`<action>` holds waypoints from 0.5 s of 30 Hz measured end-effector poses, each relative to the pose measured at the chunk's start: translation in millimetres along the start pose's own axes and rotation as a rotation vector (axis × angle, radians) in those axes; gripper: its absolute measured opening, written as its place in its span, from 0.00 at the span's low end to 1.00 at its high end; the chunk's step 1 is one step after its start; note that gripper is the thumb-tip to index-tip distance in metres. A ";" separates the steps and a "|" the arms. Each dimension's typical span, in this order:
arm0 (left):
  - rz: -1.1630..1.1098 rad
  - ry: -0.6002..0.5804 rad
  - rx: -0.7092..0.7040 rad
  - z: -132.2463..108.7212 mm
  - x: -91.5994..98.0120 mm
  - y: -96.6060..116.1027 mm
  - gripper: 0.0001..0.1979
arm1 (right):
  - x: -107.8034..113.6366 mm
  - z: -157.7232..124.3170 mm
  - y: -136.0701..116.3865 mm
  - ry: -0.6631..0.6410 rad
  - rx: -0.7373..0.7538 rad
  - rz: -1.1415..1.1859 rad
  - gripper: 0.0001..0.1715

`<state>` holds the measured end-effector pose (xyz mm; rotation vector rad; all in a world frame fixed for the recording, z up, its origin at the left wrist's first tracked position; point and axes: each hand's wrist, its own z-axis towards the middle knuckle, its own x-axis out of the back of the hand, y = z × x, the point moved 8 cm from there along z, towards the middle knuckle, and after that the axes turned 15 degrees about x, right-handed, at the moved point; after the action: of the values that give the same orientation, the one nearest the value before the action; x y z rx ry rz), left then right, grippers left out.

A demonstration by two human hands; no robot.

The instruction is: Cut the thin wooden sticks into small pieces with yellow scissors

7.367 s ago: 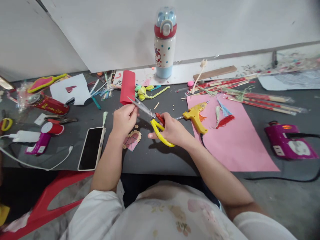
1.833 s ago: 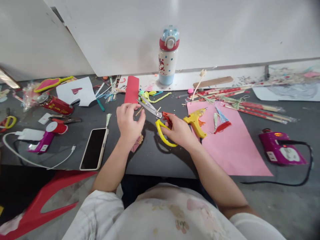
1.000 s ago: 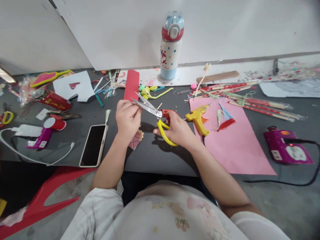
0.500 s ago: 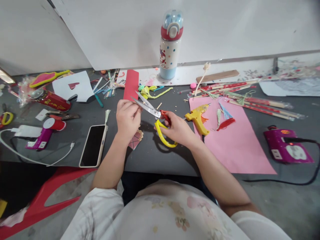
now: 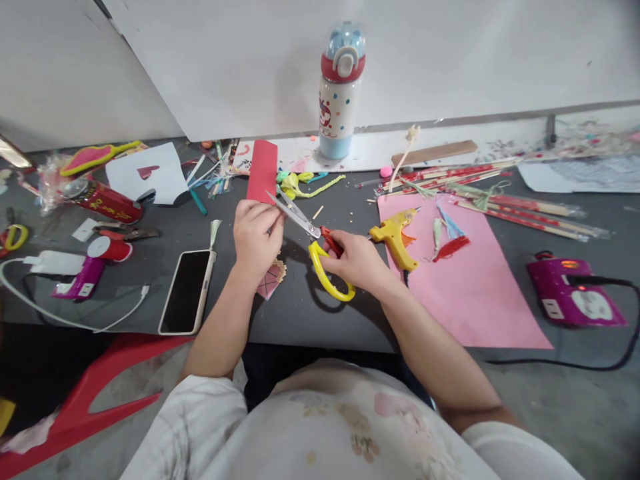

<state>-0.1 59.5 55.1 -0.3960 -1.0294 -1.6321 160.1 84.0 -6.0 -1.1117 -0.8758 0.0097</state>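
Observation:
My left hand is closed on the lower end of a strip of red paper, which stands up above the fingers. My right hand grips scissors with a yellow and a red handle. Their blades are a little apart and point up-left, with the tips close to the paper's right edge above my left fingers. Whether the blades touch the paper I cannot tell. Below my left hand a pink patterned piece with a scalloped edge lies partly hidden on the grey table.
A bottle stands at the back. To the right, a yellow glue gun and tassels rest on pink paper, near a purple power box. A phone, red can and cables lie left.
The scissor blades have drawn closer together, and their tips have dropped slightly. My left hand and the red paper have stayed almost in place.

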 end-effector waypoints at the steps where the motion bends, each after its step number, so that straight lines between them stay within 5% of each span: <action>1: 0.003 -0.006 0.001 0.1 -0.9 -0.1 0.09 | -0.9 0.2 0.7 -0.002 -0.006 -0.004 0.14; 6: -0.032 -0.010 -0.021 0.0 0.5 1.2 0.09 | -6.3 1.8 3.7 -0.012 0.005 -0.002 0.13; 15: -0.176 -0.025 -0.028 -0.9 7.9 6.3 0.13 | -2.7 1.8 -2.3 0.052 0.085 -0.062 0.29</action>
<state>3.3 53.9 62.9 -0.3526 -1.0860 -1.8041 156.2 83.1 -5.5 -1.0017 -0.8555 -0.0325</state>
